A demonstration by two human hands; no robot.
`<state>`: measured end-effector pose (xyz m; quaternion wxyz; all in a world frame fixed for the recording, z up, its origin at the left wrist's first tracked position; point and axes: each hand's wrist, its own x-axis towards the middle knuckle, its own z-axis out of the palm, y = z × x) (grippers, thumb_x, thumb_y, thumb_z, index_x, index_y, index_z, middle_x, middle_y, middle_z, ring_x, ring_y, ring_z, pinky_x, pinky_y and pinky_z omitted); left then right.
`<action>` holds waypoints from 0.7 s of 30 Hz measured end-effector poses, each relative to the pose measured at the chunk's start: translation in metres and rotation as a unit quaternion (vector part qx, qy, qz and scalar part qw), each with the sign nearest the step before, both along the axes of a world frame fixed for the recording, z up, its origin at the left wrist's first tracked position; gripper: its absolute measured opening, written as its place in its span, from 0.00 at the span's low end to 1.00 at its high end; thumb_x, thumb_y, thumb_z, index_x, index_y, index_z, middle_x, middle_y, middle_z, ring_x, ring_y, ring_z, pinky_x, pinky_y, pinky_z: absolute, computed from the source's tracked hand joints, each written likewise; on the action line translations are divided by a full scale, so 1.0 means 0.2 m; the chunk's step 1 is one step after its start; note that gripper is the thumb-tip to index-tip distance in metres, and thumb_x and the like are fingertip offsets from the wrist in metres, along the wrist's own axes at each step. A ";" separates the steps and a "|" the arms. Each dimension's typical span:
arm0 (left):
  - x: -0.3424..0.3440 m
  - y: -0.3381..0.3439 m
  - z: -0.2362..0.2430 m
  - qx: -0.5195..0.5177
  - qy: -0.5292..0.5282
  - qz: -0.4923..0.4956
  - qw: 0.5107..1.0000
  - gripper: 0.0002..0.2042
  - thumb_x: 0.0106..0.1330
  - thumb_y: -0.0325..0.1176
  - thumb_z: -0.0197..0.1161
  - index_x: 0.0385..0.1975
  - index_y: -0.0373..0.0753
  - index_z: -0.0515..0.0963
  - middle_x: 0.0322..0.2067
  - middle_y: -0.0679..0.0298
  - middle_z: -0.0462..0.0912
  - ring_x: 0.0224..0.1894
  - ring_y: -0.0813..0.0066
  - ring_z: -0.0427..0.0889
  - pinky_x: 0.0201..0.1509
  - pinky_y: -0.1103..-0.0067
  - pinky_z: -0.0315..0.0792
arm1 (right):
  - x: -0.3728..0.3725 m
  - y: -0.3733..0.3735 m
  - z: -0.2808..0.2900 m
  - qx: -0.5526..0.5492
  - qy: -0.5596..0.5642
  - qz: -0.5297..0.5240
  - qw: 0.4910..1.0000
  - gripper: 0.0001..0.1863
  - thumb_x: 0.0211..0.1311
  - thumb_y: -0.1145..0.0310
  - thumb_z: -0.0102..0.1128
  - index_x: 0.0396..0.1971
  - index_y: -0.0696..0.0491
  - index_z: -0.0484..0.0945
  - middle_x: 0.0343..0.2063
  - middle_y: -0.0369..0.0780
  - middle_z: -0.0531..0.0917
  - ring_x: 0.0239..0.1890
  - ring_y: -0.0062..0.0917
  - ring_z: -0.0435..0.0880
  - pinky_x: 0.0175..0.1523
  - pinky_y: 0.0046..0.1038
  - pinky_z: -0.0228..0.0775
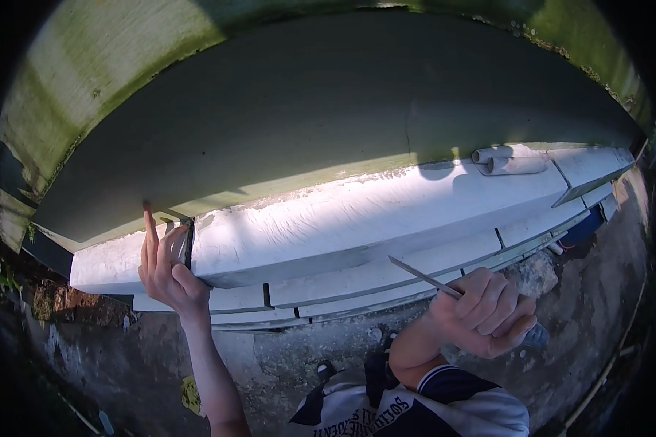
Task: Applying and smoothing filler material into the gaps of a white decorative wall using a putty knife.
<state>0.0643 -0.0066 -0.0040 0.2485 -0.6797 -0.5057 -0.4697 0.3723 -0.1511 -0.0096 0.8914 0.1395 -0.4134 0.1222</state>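
Note:
My left hand [165,268] rests flat with fingers apart against the top white block [328,218] of a low block course, right by a dark vertical joint [189,244], index finger pointing up. My right hand [488,312] is closed around the handle of a thin metal trowel-like tool [423,277], whose narrow blade points up-left toward the lower blocks. The tool tip hangs in front of the second row of blocks [386,273], whether touching I cannot tell.
A grey plastered wall [328,109] with green mossy edges rises behind the blocks. Two short white pipe pieces [506,160] lie on the block top at the right. Rough concrete ground [299,357] lies below; a blue container [583,229] sits at the right.

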 end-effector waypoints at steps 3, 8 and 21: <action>0.00 -0.01 -0.01 0.002 0.003 0.000 1.000 0.23 0.61 0.38 0.39 0.38 0.43 0.86 0.65 0.58 0.76 0.60 0.57 0.78 0.59 0.71 0.68 | 0.02 0.07 -0.02 -0.066 -0.049 -0.039 0.996 0.22 0.74 0.66 0.51 0.16 0.46 0.58 0.06 0.30 0.65 0.04 0.15 0.59 0.14 0.19 0.57; 0.02 -0.03 0.02 -0.002 -0.002 0.004 1.000 0.23 0.59 0.37 0.40 0.38 0.43 0.86 0.65 0.57 0.76 0.60 0.57 0.78 0.59 0.71 0.68 | -0.01 0.08 -0.04 -0.025 -0.013 -0.024 0.999 0.22 0.73 0.66 0.52 0.16 0.46 0.57 0.06 0.30 0.63 0.04 0.13 0.57 0.12 0.18 0.53; 0.00 -0.01 0.01 0.002 -0.001 -0.011 1.000 0.23 0.61 0.38 0.39 0.39 0.43 0.86 0.65 0.56 0.77 0.59 0.56 0.79 0.61 0.69 0.68 | -0.08 0.10 -0.09 -0.066 -0.021 -0.074 0.995 0.21 0.74 0.64 0.54 0.18 0.46 0.60 0.06 0.31 0.67 0.04 0.14 0.60 0.10 0.19 0.56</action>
